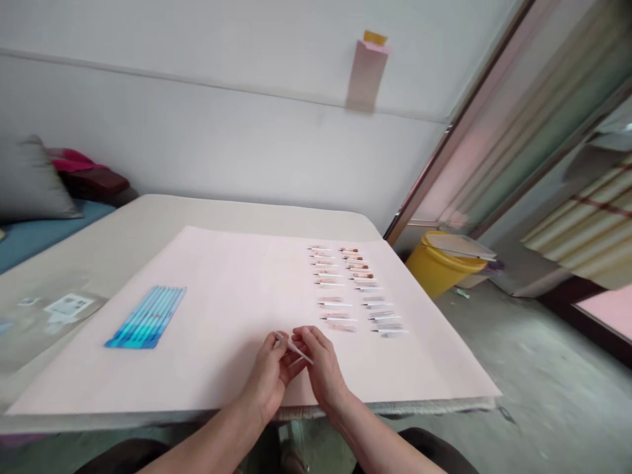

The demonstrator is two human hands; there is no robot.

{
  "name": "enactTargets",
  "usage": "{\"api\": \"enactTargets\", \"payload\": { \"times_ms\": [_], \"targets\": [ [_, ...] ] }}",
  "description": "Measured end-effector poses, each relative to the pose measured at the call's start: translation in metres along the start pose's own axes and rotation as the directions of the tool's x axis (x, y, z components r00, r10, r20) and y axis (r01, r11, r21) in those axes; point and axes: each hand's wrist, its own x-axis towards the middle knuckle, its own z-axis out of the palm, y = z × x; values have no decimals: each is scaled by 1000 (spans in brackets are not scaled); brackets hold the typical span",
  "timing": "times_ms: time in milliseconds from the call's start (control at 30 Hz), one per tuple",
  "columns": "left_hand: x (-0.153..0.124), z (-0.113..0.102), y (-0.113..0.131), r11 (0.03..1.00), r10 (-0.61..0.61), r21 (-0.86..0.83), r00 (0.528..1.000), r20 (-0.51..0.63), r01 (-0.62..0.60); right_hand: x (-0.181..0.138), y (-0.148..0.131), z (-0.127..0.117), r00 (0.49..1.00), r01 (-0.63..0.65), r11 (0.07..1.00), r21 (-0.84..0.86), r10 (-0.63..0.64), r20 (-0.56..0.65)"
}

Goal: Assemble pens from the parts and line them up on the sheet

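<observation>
**Head view: one stick in hand, two columns laid out on the sheet**

Both hands are working together at the near edge of the bench [148,217], over a large pale sheet [222,289] that is covering most of its top. The left hand [269,372] and the right hand [320,365] are meeting in front of the body. The fingers of both are clamped on a thin white stick [295,347], which is lying tilted between them, just above the sheet.

1. Laid out so far: two columns of small pieces [353,289] are lying side by side on the right part of the sheet. Each piece is lying crosswise, apart from its neighbours. The farther pieces are showing reddish parts and the nearer ones are looking paler. The blur is hiding what each piece is.
2. Set aside: a row of blue pens [147,316] is lying close-packed on the left part of the sheet, well apart from the hands.
3. Judged progress: with both columns reaching nearly to the hands, the laying-out is looking well advanced. The stick in hand is not lying in either column.

Containers:
- A yellow bucket [434,270] is standing on the floor beyond the bench's right corner. A flat lid [464,247] is lying across its mouth and hiding what is inside.
- A clear plastic bag [54,313] is lying flat on the bench, left of the sheet. Its contents cannot be made out.
</observation>
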Motion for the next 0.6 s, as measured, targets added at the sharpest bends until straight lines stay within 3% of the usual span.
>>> {"api": "enactTargets", "payload": {
  "times_ms": [100, 167, 200, 267, 333, 400, 467, 600],
  "targets": [
    [5, -3, 2, 1000, -18, 7, 999, -46, 18, 5, -8, -4, 997, 78, 988, -136, -77, 12],
    [8, -5, 7, 1000, -23, 12, 996, -86, 24, 13, -21, -15, 984, 180, 891, -417, -168, 65],
    [10, -6, 11, 1000, -20, 14, 994, -106, 21, 17, -29, -24, 972, 230, 769, -596, -208, 107],
    [13, -8, 19, 1000, -4, 11, 992, -129, 5, 26, -44, -44, 950, 250, 359, -899, -269, 156],
    [16, -11, 28, 1000, 21, 1, 991, -131, -21, 32, -54, -63, 956, 102, -42, -994, -274, 110],
    [19, -13, 36, 999, 46, -11, 990, -136, -48, 34, -56, -76, 975, -19, -265, -964, -220, 42],
    [21, -14, 41, 997, 69, -20, 987, -142, -72, 34, -53, -80, 991, -55, -348, -936, -137, -7],
    [23, -13, 45, 995, 88, -27, 982, -168, -93, 30, -43, -73, 998, -23, -361, -932, -56, -3]
  ]
}}
